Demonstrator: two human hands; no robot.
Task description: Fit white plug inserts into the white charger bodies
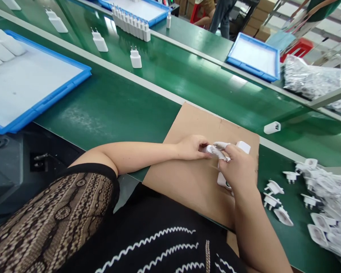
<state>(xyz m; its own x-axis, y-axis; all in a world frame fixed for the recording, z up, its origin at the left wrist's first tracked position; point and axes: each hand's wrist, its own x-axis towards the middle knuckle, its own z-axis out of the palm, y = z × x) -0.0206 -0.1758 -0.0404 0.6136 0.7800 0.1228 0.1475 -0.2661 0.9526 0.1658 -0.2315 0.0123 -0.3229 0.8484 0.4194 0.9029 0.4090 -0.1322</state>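
Note:
Over a cardboard sheet (187,178), my left hand (191,147) grips a small white plastic part (208,149) in closed fingers. From the other side, my right hand (240,167) pinches at the same part, with white covers on its thumb and a finger. Most of the part is hidden by the fingers, so its exact kind does not show. Just behind my right hand lies a white charger body (243,147) on the cardboard. Another white charger piece (223,180) lies under that hand, partly covered by it.
A pile of white plug pieces (335,189) lies at right, several loose ones nearer. On the green belt stand chargers with pins (135,58) and a white housing (272,127). A blue-rimmed tray (65,85) is at left, another blue tray (255,57) across the belt.

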